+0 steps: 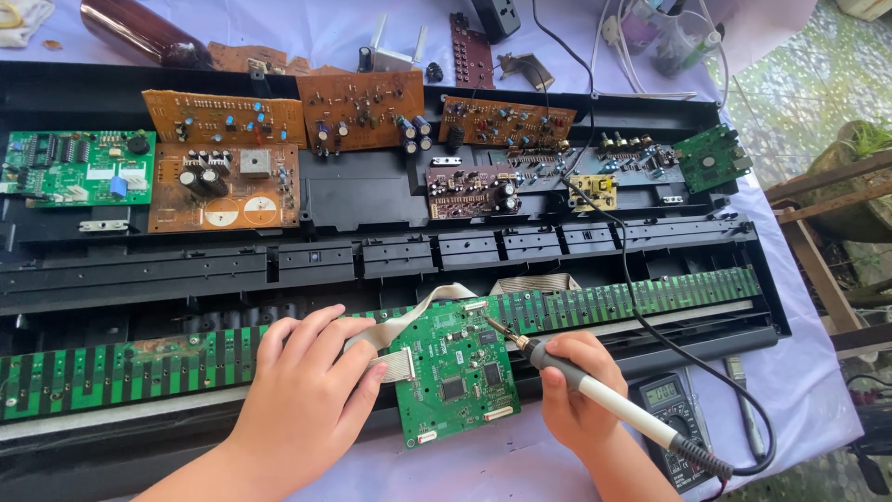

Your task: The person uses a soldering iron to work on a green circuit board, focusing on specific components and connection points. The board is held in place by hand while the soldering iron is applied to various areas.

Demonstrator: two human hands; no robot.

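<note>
Head view: right hand [574, 390] clamped around a white-handled soldering iron [595, 390], tip on the small green square circuit board [455, 372] — left hand [307, 395] fingers pinching the grey ribbon cable [395, 364] at that board's left edge. Risk: hot tip slips, scorching cable or fingers.

green circuit board [453, 370], green-and-black striped contact strip [139, 370], brown boards [223, 186], lilac cloth [799, 390].

Two bare forearms enter from the bottom edge of the frame, one at lower left, one at lower right. No sleeve, glove, ring, watch or band shows on either. The left hand [302, 395] and the right hand [576, 395] both have short, plain, unpainted fingernails. Nothing above the forearms is in view.
</note>
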